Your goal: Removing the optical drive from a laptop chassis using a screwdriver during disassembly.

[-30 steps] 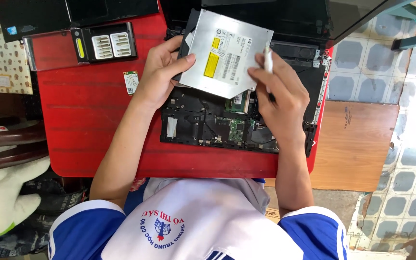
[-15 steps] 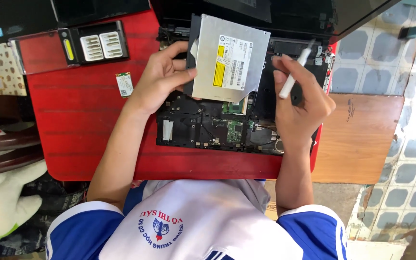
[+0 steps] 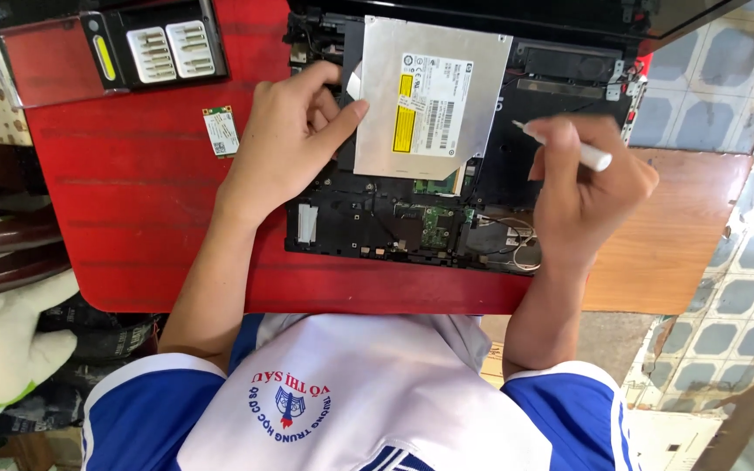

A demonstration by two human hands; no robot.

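On the red tabletop (image 3: 133, 218) lies an opened laptop base (image 3: 412, 222) with its circuit boards showing, and a silver optical drive (image 3: 429, 96) rests on its upper part. The left hand (image 3: 294, 139) holds the drive's left edge with thumb and fingers, while the right hand (image 3: 582, 187) is closed around a thin white tool (image 3: 569, 148) just right of the drive. A small green card (image 3: 221, 131) lies on the tabletop left of the left hand.

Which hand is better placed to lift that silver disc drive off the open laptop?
Probably the left hand: it grips the edge of the silver drive. The right hand holds a white tool, off the drive.
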